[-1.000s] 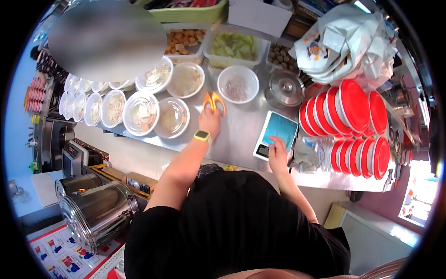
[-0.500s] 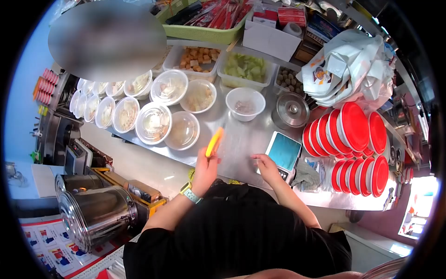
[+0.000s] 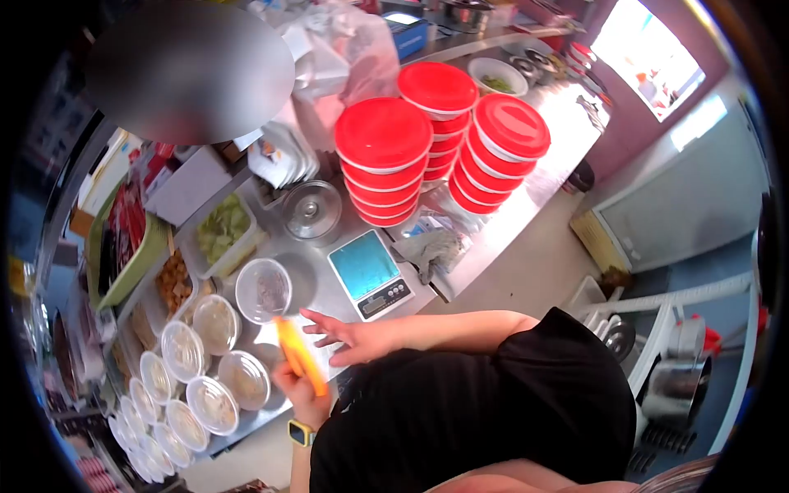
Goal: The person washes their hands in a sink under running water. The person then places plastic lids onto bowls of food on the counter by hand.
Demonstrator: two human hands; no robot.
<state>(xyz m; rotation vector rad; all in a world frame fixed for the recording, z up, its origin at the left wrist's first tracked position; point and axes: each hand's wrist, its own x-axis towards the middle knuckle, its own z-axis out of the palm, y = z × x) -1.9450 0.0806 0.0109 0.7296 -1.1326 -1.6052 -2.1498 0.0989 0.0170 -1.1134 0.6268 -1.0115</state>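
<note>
My left hand (image 3: 302,393), with a yellow-banded watch on its wrist, is closed around a long yellow-orange object (image 3: 299,358). Motion blur keeps me from telling its exact kind. Just to the right, my right hand (image 3: 353,337) is open, fingers spread, holding nothing. Beyond both hands stands an uncovered clear plastic bowl (image 3: 264,291) with a little brownish content. A digital scale (image 3: 364,264) with a teal top lies on the steel counter (image 3: 308,283), past my right hand. To the left, several filled bowls with clear lids (image 3: 212,406) stand close together.
Stacks of red-lidded white bowls (image 3: 383,135) rise beyond the scale, near a lidded metal pot (image 3: 312,210) and a grey cloth (image 3: 431,253). A tub of green pieces (image 3: 223,234) and a green basket (image 3: 146,261) stand farther left. A white cabinet (image 3: 682,181) is at right.
My view has swung to the right, bringing the red-lidded stacks toward the centre. My right hand has spread its fingers and come closer to the left hand, which still holds the yellow-orange object.
</note>
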